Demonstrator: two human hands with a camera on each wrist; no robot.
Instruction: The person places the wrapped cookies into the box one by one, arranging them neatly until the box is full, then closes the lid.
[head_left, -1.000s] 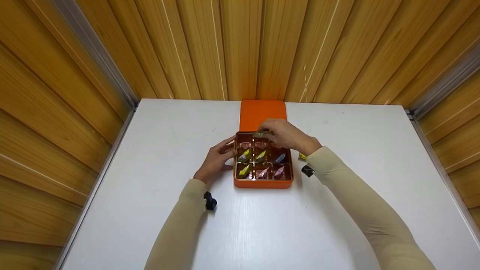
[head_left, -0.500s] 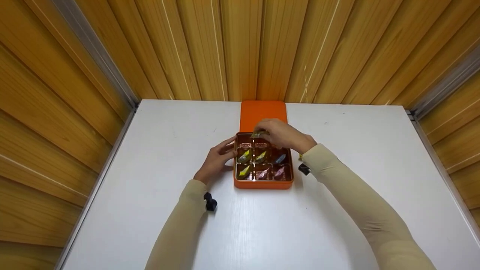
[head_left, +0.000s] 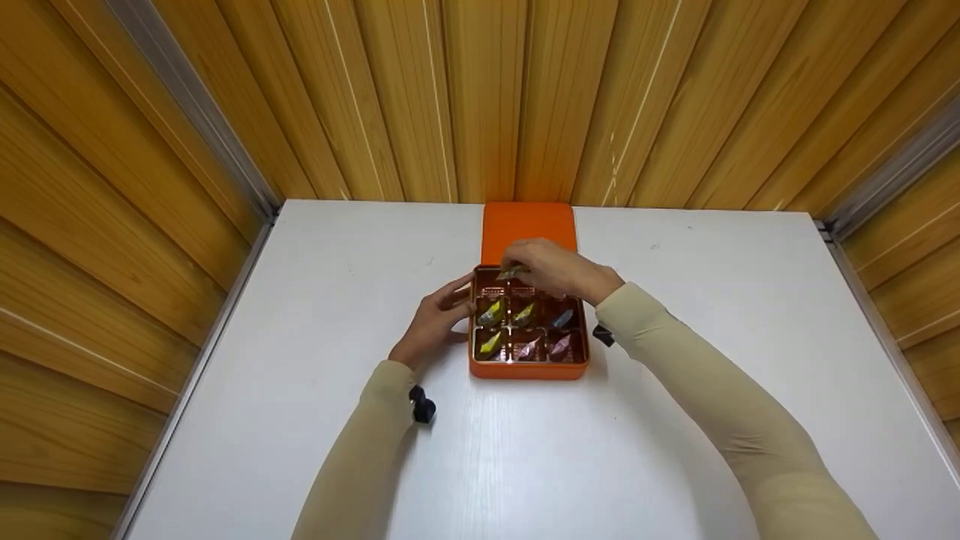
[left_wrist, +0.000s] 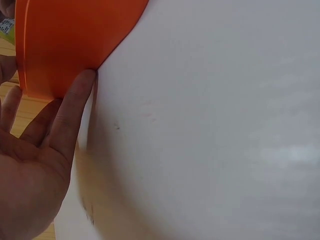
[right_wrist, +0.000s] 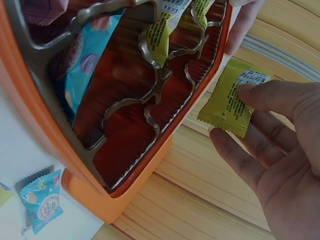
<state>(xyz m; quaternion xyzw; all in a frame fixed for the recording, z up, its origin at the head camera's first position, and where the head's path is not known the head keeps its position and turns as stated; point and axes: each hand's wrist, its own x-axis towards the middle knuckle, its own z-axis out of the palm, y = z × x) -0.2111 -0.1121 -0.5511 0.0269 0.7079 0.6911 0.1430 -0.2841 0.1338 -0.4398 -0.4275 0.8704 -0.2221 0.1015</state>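
An orange box (head_left: 529, 370) with a brown divided tray stands mid-table. My left hand (head_left: 437, 319) rests against its left side, fingers fairly straight along the wall, as the left wrist view shows. Between thumb and fingers my right hand (head_left: 551, 268) pinches a yellow wrapped candy (right_wrist: 234, 97) over the box's back row. In the middle row lie two yellow candies (head_left: 491, 310) and a blue candy (head_left: 562, 318). The front row holds one yellow and two pink candies (head_left: 527, 347). My right hand hides part of the back row.
Behind the box, the flat orange lid (head_left: 529, 223) lies by the wood-panelled wall (head_left: 360, 97). On the white table (head_left: 315, 300), the right wrist view shows a loose blue candy (right_wrist: 42, 201) and a bit of yellow wrapper (right_wrist: 4, 195) beside it.
My right hand has shifted a little to the left over the back row, carrying the yellow candy toward the back left compartment. My left hand has stayed at the box's side.
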